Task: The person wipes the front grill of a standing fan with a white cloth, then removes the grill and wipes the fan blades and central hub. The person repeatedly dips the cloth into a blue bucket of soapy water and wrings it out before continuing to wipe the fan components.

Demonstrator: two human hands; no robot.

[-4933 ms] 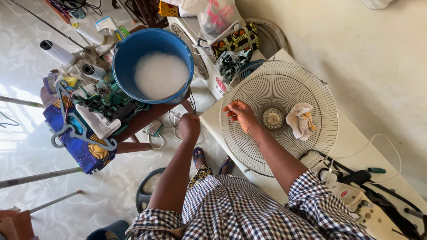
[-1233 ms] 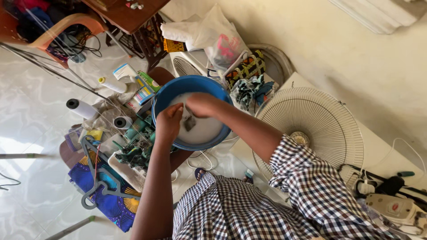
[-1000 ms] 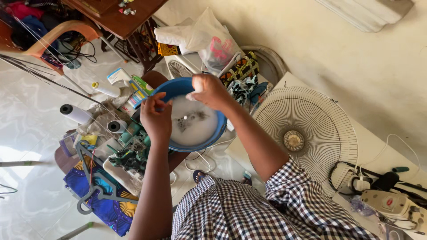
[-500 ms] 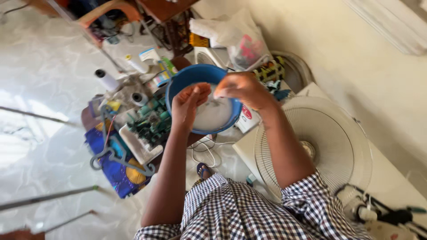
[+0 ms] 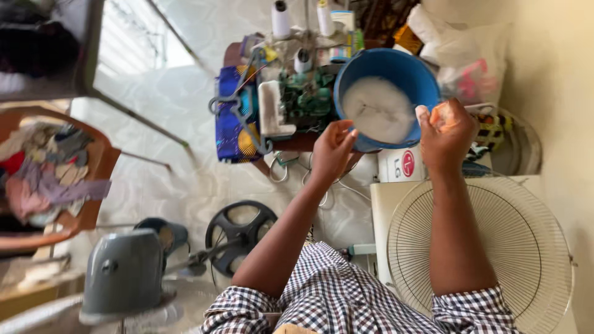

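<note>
A blue basin (image 5: 371, 60) of white soapy water (image 5: 378, 110) stands on a cluttered low table. My right hand (image 5: 445, 135) is at the basin's right rim, closed around a small wet cloth (image 5: 438, 113) with orange and white showing between the fingers. My left hand (image 5: 334, 148) hovers at the near rim, fingers apart and holding nothing. Below my right forearm lies a round white fan grille (image 5: 495, 247) on a white surface.
A green sewing machine (image 5: 303, 99), thread cones (image 5: 281, 15) and blue patterned fabric with hangers (image 5: 232, 117) sit left of the basin. A plastic bag (image 5: 470, 55) lies beyond it. A black fan base (image 5: 241, 230), grey fan motor (image 5: 124, 272) and a chair with clothes (image 5: 55, 167) stand on the floor.
Both hands have come out of the soapy water to the basin's near rim. My right hand has lifted the cloth clear of the water. The view has swung round to the left.
</note>
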